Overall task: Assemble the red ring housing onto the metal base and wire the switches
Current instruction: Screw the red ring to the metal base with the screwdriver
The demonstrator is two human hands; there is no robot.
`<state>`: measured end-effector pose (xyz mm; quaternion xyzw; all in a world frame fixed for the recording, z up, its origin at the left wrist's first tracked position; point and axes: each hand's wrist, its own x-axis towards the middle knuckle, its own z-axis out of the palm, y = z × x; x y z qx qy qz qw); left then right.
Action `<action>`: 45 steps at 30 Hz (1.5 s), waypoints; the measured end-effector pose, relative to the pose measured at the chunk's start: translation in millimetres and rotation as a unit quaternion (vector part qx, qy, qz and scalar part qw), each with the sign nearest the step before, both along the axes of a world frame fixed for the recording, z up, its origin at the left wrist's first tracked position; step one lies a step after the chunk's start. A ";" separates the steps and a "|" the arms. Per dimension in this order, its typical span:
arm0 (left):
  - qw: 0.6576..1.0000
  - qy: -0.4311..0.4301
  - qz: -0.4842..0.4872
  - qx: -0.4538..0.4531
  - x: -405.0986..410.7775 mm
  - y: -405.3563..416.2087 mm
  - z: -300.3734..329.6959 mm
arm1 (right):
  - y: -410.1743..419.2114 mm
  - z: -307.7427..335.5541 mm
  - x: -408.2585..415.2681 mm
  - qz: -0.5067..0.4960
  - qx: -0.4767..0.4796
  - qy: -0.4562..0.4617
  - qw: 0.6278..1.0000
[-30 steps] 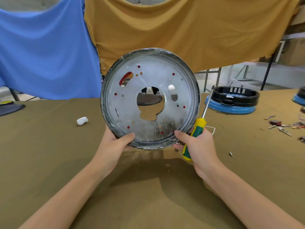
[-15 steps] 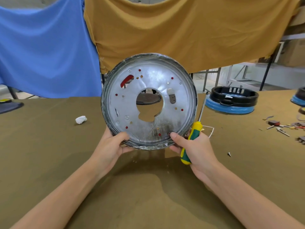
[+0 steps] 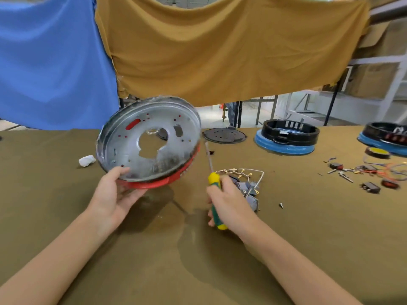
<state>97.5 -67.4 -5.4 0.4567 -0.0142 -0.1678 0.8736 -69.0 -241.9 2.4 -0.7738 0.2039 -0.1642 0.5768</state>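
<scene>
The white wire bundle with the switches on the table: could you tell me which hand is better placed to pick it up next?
Probably the right hand: it sits right beside the wire bundle, though it grips the screwdriver. The left hand holds the tilted metal base.

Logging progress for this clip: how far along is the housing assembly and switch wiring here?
Done: the red ring housing sits against the metal base; whether it is fastened cannot be told. In hand: the left hand holds that pair tilted off the table; the right hand grips a screwdriver. Left: the white wire bundle lies unattached, and loose switches remain on the table.
</scene>
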 end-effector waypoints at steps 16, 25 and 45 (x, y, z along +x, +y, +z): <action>0.997 -0.072 -0.039 -0.013 -4.9 0.9 4.1 | 6.9 -7.7 -4.5 -0.015 -0.407 -0.015 0.913; 0.995 -0.078 -0.061 -0.004 -1.7 3.2 0.5 | -76.2 22.5 -36.2 -0.155 -0.418 0.332 0.831; 0.987 -0.130 -0.080 -0.044 0.2 1.6 -3.7 | -38.9 32.0 -17.9 -0.054 0.050 -0.180 0.981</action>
